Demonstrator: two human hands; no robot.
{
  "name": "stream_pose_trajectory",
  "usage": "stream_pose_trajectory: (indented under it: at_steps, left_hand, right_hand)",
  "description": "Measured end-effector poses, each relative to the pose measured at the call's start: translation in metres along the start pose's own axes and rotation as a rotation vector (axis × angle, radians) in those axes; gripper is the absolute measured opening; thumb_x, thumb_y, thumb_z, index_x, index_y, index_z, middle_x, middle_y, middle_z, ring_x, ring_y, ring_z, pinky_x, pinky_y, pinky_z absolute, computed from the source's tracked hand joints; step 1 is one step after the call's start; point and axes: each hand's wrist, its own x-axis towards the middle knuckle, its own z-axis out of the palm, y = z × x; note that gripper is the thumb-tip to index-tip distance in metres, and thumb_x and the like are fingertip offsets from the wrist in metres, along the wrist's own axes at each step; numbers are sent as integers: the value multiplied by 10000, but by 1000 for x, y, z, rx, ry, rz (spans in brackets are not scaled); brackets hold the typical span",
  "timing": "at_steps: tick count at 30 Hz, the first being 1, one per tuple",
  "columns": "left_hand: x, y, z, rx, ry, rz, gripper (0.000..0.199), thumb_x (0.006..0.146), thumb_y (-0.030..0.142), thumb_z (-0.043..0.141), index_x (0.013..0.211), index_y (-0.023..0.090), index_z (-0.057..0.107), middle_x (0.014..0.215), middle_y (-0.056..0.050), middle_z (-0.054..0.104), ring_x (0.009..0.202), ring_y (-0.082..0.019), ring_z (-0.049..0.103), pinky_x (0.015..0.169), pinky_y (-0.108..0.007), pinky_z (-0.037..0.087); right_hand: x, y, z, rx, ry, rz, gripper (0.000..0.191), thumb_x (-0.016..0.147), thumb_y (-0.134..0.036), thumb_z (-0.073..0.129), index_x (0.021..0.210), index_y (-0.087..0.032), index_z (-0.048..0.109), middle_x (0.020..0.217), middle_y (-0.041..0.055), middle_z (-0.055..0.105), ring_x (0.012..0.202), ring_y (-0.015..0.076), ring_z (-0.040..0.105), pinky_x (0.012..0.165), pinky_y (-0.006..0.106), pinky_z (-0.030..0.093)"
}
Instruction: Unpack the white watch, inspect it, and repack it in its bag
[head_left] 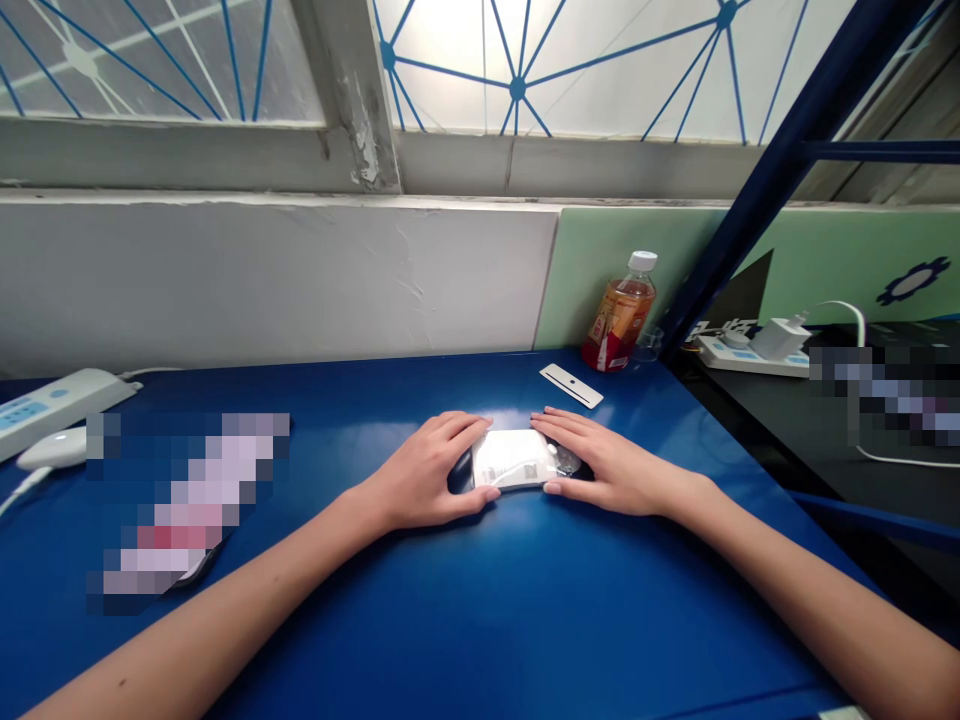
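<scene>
A small clear plastic packet (514, 458) with a white printed label lies on the blue tabletop (495, 610). Its contents are hard to make out under the glare. My left hand (427, 475) grips the packet's left end, thumb along the near edge and fingers at the far side. Around the right end curves my right hand (615, 462) in the same way, thumb in front and fingers behind. Just beyond the right hand is a flat white strip (571, 386) with a dark line and dot on it.
A drink bottle (621, 315) with a white cap stands at the back right, close to a blue metal post (739, 220). At left lie a phone-like slab (195, 510), blurred out, a white power strip (60, 405) and a white plug (56, 450) with its cable.
</scene>
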Motion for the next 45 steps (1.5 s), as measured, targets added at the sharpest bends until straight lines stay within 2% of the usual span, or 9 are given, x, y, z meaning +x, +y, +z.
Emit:
stream_pose_trajectory:
  at_steps: [7,12,18,25,30,35,39,42,45]
  left_hand:
    - [2,1,-1,6,-18,18,600,838,457,641,1351,173,511,1352,-161,543,1249,-340,493,1038,-487,423]
    - [2,1,-1,-7,-12,13,588,827,448,652,1338,192,518,1337,-146,559,1236,-336,503,1032,-487,431]
    - [3,2,-2,-5,-22,14,591,810,416,663,1336,191,513,1336,-145,560,1243,-342,496,1038,-491,424]
    - [2,1,0,-6,-19,33,573,819,396,658,1332,192,507,1327,-139,568,1243,-334,496,1042,-484,415]
    - [3,1,0,-20,-27,38,561,820,400,661,1322,198,513,1306,-136,580,1235,-331,504,1034,-472,422]
    - [3,1,0,-21,-40,36,554,825,395,660,1313,179,512,1300,-141,579,1236,-324,499,1039,-458,418]
    - [3,1,-1,-1,-68,27,558,830,403,649,1309,152,509,1314,-151,566,1251,-322,484,1047,-452,411]
    - [3,1,-1,-2,-75,21,566,829,407,647,1317,159,503,1328,-144,560,1265,-323,473,1055,-453,405]
    - [2,1,-1,-4,-69,19,590,820,406,648,1324,144,489,1325,-152,562,1262,-322,478,1056,-454,405]
  right_hand:
    - [4,-9,9,-6,100,86,618,922,-533,523,1387,-126,511,1425,175,523,1366,335,423,1114,526,372]
    - [5,-6,12,3,152,75,479,947,-430,512,1338,-158,568,1357,138,595,1317,329,481,1088,522,410]
    - [3,-2,13,28,110,96,495,1005,-332,382,1487,-223,386,1469,97,490,1395,302,394,1103,534,393]
    - [3,-5,13,-7,55,91,529,1001,-236,348,1525,-189,297,1522,121,410,1436,275,318,1128,511,365]
    - [3,-7,11,-3,38,100,507,979,-173,361,1485,-150,378,1518,166,401,1439,278,311,1116,507,375]
    - [3,-8,11,41,41,114,487,983,-184,362,1466,-190,422,1519,136,409,1433,277,323,1124,499,363]
    - [4,-3,9,95,30,134,481,983,-174,339,1452,-163,447,1517,150,407,1430,281,326,1133,490,347]
    - [4,0,7,145,9,138,498,970,-137,347,1451,-207,454,1503,104,441,1440,269,305,1129,481,357]
    - [4,2,7,148,14,71,515,949,-93,355,1430,-228,482,1462,56,505,1448,243,294,1132,464,366]
